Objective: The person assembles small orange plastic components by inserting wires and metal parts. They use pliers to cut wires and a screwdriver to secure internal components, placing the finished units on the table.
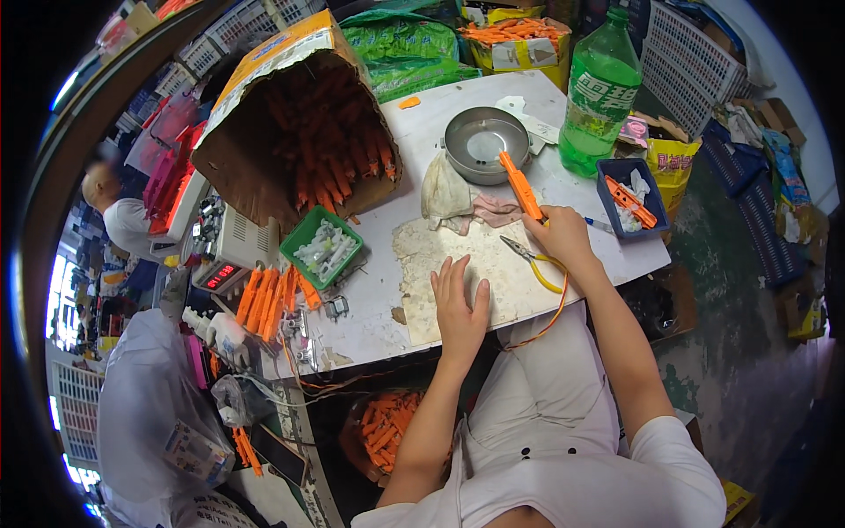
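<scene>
My right hand is closed round the lower end of a long orange plastic piece. The piece tilts up to the left, its pale tip over the near rim of a round metal pan. Fingers spread, my left hand holds nothing above the worn pale board; whether it touches the board I cannot tell. Yellow-handled pliers lie on the board just below my right hand. A pale cloth and a pink cloth rest beside the pan's near side.
An open cardboard box full of orange pieces lies at the back left. Nearer stand a green basket of whitish parts and a row of orange pieces. A green bottle and dark blue bin stand right. A person sits far left.
</scene>
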Demonstrator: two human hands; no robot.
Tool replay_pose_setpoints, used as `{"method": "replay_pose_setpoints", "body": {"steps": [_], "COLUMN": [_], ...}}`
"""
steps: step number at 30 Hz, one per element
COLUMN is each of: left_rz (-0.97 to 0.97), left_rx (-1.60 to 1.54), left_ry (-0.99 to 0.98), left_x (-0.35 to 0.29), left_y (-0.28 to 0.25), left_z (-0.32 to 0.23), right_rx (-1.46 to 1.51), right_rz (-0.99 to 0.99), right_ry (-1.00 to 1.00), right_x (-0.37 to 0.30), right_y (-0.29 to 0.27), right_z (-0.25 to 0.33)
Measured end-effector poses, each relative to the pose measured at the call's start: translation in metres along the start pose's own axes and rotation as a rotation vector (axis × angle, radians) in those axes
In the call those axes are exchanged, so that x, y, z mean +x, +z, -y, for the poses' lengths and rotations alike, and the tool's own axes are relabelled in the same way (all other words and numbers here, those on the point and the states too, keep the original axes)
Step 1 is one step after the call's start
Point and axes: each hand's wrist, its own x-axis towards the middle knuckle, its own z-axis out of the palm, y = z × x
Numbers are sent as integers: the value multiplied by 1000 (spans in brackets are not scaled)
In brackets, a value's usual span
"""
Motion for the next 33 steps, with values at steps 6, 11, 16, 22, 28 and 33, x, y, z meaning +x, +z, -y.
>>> {"method": "replay_pose_setpoints", "body": {"steps": [6,11,16,22,28,33], "left_rz": [6,5,5,-7,-16,-42], "left_rx": [2,-2,-3,3,7,19], "left_ry": [10,16,23,27,49,72], "left_x": [0,0,0,1,0,1], "left_y": [1,0,-1,2,0,7], "left_z": [1,0,-2,-3,-1,2], "right_rx": [-8,-21,0,-19,24,256], "right_rz": [3,12,-17,-14,-4,-82], "right_ry": [7,6,-14,-8,-16,22], "right_x": [3,3,1,2,3,0], "right_y": [1,0,1,-2,1,4], "right_z": [-1,2,2,3,6,2]}}
